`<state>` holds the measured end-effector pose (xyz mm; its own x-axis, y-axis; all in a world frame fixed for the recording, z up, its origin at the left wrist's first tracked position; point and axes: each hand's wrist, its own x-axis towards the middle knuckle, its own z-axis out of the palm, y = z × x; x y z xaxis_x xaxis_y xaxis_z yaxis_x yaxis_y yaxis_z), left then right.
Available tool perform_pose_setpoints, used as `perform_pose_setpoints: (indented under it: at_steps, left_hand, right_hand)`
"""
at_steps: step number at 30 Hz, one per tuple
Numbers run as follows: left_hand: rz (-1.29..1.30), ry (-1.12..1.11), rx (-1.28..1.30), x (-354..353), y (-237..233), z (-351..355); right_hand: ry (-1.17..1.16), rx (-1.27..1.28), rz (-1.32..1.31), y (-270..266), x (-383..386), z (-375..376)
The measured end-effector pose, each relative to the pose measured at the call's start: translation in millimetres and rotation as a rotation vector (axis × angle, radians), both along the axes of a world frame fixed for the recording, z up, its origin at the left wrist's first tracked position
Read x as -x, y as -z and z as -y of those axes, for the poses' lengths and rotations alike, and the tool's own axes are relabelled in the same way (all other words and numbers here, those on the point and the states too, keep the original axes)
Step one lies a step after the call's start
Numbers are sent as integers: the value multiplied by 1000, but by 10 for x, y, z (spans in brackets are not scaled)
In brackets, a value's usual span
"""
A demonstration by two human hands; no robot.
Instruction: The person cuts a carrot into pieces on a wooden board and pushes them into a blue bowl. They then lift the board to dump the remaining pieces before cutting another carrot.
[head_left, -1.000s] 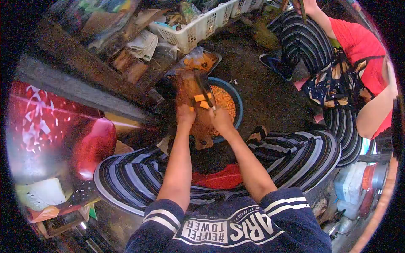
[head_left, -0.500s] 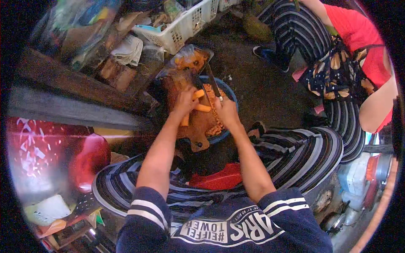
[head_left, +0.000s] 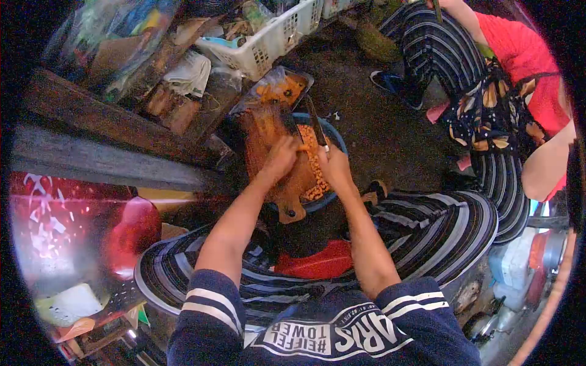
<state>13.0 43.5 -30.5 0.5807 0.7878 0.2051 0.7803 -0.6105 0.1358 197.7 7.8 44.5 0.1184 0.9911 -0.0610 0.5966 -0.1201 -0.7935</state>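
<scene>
My left hand (head_left: 282, 157) is closed around orange sticks that look like carrot (head_left: 303, 147), their ends showing past my fingers at the board's right edge. My right hand (head_left: 334, 166) grips the handle of a knife (head_left: 314, 119), its blade pointing away from me beside the sticks. A wooden cutting board (head_left: 287, 194), its handle towards me, lies partly over a blue basin (head_left: 343, 146). Many small diced orange pieces (head_left: 315, 190) fill the basin. Beyond the board, a tray (head_left: 310, 80) holds larger orange pieces and clear plastic.
A white plastic crate (head_left: 268, 52) with assorted items stands at the back. Wooden beams (head_left: 97, 116) run along the left, near a shiny red object (head_left: 131, 229). At the right sits another person in a red top (head_left: 519, 49) and striped trousers. Red fabric or plastic (head_left: 314, 259) lies between my legs.
My left hand has moved right to the board's edge, gathering the carrot sticks that lay apart under it. The knife and my right hand have shifted slightly right and nearer the left hand.
</scene>
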Motion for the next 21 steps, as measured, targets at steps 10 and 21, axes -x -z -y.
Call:
perform_pose_setpoints:
  at_steps: [10, 21]
  left_hand:
    - [455, -655, -118, 404, 98, -363]
    - [1356, -881, 413, 120, 242, 817]
  right_hand:
    - [-175, 85, 141, -200, 112, 346]
    - [-300, 176, 253, 142, 442, 1156]
